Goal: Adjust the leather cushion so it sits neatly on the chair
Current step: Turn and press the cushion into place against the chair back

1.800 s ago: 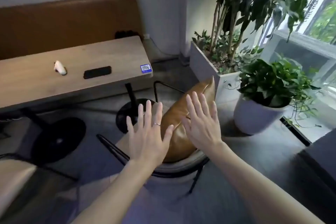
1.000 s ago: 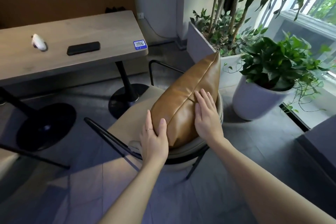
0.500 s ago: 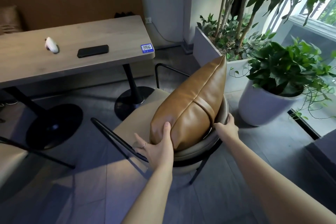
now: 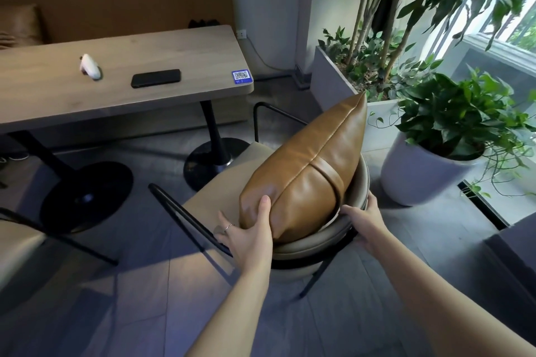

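one printed label is visible: a blue-and-white qr sticker (image 4: 241,76) at the right end of the wooden surface (image 4: 162,49) in the upper left of the frame; its small text cannot be read. on the same surface lie a black phone (image 4: 155,78) and, further left, a small white device (image 4: 90,67), well apart from each other.

leather cushion (image 4: 307,174): tan-brown, glossy, plump, with a raised seam running lengthwise along its top ridge and a band of the same leather crossing it near the middle. it stands on edge at the centre of the frame, resting against the padded curved backrest of the chair (image 4: 304,246), with one corner pointing up toward the planters. the chair has a beige seat and thin black metal arms.

left hand (image 4: 251,236): thumb pressed onto the near lower face of the cushion, remaining fingers spread under its left edge; a ring is worn on one finger. right hand (image 4: 367,222): fingers curled around the backrest rim just beside the cushion's right side.

containers, right of frame: a white rectangular planter (image 4: 333,78) holding slender trunks and low foliage; a round white pot (image 4: 414,174) holding a leafy green plant (image 4: 461,122).
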The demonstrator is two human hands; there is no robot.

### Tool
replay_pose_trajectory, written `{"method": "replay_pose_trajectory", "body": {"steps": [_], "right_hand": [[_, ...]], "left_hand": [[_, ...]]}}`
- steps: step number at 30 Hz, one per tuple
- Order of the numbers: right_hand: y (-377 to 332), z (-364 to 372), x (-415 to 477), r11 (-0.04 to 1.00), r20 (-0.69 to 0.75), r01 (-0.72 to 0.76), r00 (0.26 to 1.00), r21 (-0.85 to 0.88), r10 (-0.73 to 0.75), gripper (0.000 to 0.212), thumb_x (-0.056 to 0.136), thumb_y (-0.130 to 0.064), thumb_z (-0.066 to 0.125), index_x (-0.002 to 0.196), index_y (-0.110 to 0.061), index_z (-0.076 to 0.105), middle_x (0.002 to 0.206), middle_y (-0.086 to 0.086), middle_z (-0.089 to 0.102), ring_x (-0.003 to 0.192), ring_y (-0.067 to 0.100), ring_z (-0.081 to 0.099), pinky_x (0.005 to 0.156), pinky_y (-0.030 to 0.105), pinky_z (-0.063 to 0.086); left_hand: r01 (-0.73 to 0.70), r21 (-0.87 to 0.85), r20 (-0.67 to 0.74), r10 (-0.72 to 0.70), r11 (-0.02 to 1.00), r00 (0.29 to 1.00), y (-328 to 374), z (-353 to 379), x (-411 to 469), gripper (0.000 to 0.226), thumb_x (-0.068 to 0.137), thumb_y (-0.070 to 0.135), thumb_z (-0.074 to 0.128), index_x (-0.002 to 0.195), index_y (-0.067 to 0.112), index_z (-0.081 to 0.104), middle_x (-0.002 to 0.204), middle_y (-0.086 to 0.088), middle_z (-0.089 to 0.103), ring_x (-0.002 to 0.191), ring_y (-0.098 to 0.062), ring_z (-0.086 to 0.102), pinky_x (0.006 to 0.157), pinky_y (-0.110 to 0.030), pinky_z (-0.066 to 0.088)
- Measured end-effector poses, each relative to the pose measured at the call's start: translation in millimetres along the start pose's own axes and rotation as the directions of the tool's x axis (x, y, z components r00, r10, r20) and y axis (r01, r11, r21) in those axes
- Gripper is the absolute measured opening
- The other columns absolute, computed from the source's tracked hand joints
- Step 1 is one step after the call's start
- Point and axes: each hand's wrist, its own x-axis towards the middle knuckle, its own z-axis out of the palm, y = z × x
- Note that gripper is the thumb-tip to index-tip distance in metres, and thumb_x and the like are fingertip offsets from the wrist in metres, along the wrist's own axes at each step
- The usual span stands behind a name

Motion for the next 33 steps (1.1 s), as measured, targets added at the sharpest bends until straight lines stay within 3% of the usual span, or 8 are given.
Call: {"method": "replay_pose_trajectory", "body": {"steps": [7, 13, 18, 21, 25, 29, 33], "right_hand": [[13.5, 13.5, -10.8, 1.000, -0.012, -0.012, 1.000, -0.012, 0.012, 0.112, 0.046, -0.036, 0.080, 0.143, -0.055, 0.028, 0.121, 0.003, 0.066, 0.099, 0.037, 0.071, 0.068, 0.065, 0.061], [31.4, 39.1, -17.3, 0.998, -0.032, -0.013, 0.999, -0.062, 0.011, 0.093, 0.054, -0.043, 0.080, 0.129, -0.062, 0.029, 0.124, 0.003, 0.064, 0.105, 0.038, 0.068, 0.063, 0.064, 0.062], [33.7, 71.7, -46.2, 0.992, -0.034, -0.004, 0.999, -0.122, -0.001, 0.088, 0.061, -0.046, 0.077, 0.131, -0.058, 0.026, 0.129, 0.009, 0.056, 0.104, 0.035, 0.065, 0.059, 0.051, 0.064], [35.7, 90.6, -63.1, 0.987, -0.043, 0.012, 0.999, -0.162, -0.019, 0.091, 0.067, -0.045, 0.076, 0.140, -0.049, 0.021, 0.133, 0.014, 0.049, 0.105, 0.034, 0.060, 0.062, 0.045, 0.065], [44.8, 114.6, -78.0, 0.984, -0.073, 0.031, 0.996, -0.176, -0.044, 0.092, 0.077, -0.039, 0.076, 0.148, -0.041, 0.018, 0.132, 0.020, 0.042, 0.099, 0.034, 0.052, 0.072, 0.050, 0.064], [53.4, 144.0, -90.7, 0.982, -0.101, 0.033, 0.994, -0.186, -0.052, 0.095, 0.075, -0.046, 0.075, 0.147, -0.045, 0.013, 0.131, 0.022, 0.039, 0.085, 0.034, 0.052, 0.087, 0.057, 0.058], [57.7, 171.3, -102.4, 0.987, -0.108, 0.020, 0.993, -0.159, -0.037, 0.098, 0.079, -0.049, 0.073, 0.153, -0.042, 0.008, 0.135, 0.022, 0.038, 0.087, 0.039, 0.057, 0.088, 0.051, 0.056]], "left_hand": [[-0.036, -0.043, -0.009, 0.036, 0.998, 0.999, 2.8, -19.3, 7.5, 0.114, 0.072, 0.068, 0.074, 0.159, 0.031, 0.011, 0.168, -0.002, 0.011, 0.145, -0.033, 0.033, 0.111, -0.048, 0.036], [-0.059, -0.069, -0.017, 0.058, 0.996, 0.998, -0.3, -47.5, 30.2, 0.118, 0.068, 0.071, 0.076, 0.158, 0.036, 0.009, 0.167, -0.002, 0.018, 0.146, -0.033, 0.033, 0.112, -0.048, 0.034], [-0.098, -0.088, -0.031, 0.095, 0.991, 0.995, 7.4, -78.8, 50.2, 0.114, 0.071, 0.067, 0.077, 0.159, 0.034, 0.012, 0.165, -0.001, 0.024, 0.146, -0.031, 0.033, 0.115, -0.047, 0.031], [-0.117, -0.109, -0.032, 0.115, 0.987, 0.993, 11.2, -97.6, 62.9, 0.113, 0.069, 0.066, 0.078, 0.158, 0.033, 0.016, 0.162, 0.000, 0.031, 0.144, -0.028, 0.037, 0.117, -0.046, 0.032], [-0.140, -0.112, -0.032, 0.137, 0.984, 0.990, 12.3, -120.4, 78.3, 0.112, 0.068, 0.066, 0.079, 0.157, 0.034, 0.020, 0.160, -0.001, 0.035, 0.142, -0.028, 0.040, 0.116, -0.046, 0.034], [-0.168, -0.099, -0.033, 0.165, 0.981, 0.986, 18.4, -143.0, 98.9, 0.114, 0.064, 0.068, 0.079, 0.157, 0.036, 0.021, 0.159, 0.001, 0.037, 0.139, -0.027, 0.043, 0.115, -0.048, 0.035], [-0.194, -0.088, -0.024, 0.193, 0.977, 0.981, 27.3, -157.9, 117.1, 0.105, 0.069, 0.064, 0.079, 0.155, 0.037, 0.025, 0.155, 0.001, 0.041, 0.137, -0.027, 0.044, 0.114, -0.044, 0.036]]}}
